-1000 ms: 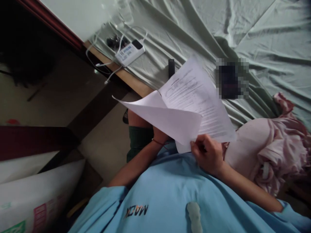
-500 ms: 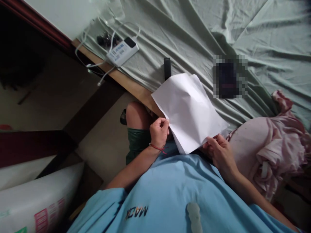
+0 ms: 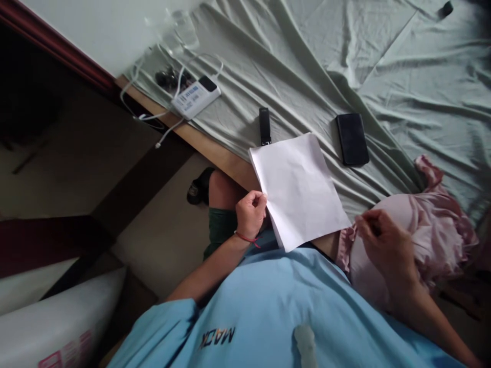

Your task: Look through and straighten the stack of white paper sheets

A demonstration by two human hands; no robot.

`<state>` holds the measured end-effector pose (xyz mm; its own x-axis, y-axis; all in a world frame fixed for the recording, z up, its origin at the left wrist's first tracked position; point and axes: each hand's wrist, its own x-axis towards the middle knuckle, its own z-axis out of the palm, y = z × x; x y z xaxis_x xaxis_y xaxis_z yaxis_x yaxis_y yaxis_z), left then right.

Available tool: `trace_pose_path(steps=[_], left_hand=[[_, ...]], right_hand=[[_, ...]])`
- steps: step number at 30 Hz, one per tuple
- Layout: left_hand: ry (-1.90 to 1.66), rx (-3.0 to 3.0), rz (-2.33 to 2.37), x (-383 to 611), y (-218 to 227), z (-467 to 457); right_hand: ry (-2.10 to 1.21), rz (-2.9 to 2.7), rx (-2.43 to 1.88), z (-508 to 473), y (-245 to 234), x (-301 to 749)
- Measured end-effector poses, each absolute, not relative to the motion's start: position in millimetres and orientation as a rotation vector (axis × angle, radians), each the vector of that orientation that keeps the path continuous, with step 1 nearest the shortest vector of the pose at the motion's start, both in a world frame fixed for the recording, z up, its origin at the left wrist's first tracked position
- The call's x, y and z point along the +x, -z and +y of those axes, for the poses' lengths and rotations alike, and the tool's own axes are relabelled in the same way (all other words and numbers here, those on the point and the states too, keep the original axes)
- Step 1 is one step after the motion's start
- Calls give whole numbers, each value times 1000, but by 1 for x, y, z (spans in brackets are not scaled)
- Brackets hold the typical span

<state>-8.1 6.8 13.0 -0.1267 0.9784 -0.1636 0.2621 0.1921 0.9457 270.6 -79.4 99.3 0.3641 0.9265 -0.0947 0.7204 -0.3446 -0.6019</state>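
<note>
A stack of white paper sheets (image 3: 299, 189) lies blank side up across my lap and the bed's edge. My left hand (image 3: 251, 212), with a red thread at the wrist, is closed and pinches the stack's left edge. My right hand (image 3: 383, 245) is off the paper, to its right. Its fingers are curled together over a pink garment (image 3: 433, 230), and nothing shows in them.
On the green bedsheet (image 3: 307, 61) lie a black phone (image 3: 352, 139), a small black device (image 3: 264, 125) and a white power bank (image 3: 195, 95) with cables. The wooden bed edge (image 3: 215, 148) runs diagonally. A dark sandal (image 3: 197, 189) sits on the floor, and a white sack (image 3: 57, 327) lies at lower left.
The printed sheet was turned over and the stack laid flat, blank side up. My right hand let go of the paper and moved right over the pink garment.
</note>
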Motion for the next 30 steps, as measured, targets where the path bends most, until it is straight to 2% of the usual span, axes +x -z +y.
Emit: trace_pose_path(steps=[2, 4, 7, 13, 19, 23, 27, 30], left_hand=[[-986, 1243, 1566, -9, -12, 11], [-977, 1247, 1565, -10, -11, 16], [-976, 1247, 1551, -13, -13, 22], [-981, 1332, 1461, -15, -32, 22], [-993, 1440, 1296, -9, -59, 7], [-1007, 1412, 1115, -8, -71, 1], [-1031, 1212, 1103, -6, -63, 11], [-1012, 1054, 1243, -6, -42, 23]], right_hand=[[-372, -1639, -1996, -59, -101, 264], [-312, -1885, -1787, -37, -94, 254], [-300, -2156, -1725, -9, -74, 244], [-292, -1953, -1907, 27, -45, 257], [-750, -1547, -1886, 44, -41, 275], [-1156, -1279, -1638, 45, -47, 280], [-1457, -974, -1463, 46, -47, 289], [-1548, -825, -1496, 48, -43, 292]])
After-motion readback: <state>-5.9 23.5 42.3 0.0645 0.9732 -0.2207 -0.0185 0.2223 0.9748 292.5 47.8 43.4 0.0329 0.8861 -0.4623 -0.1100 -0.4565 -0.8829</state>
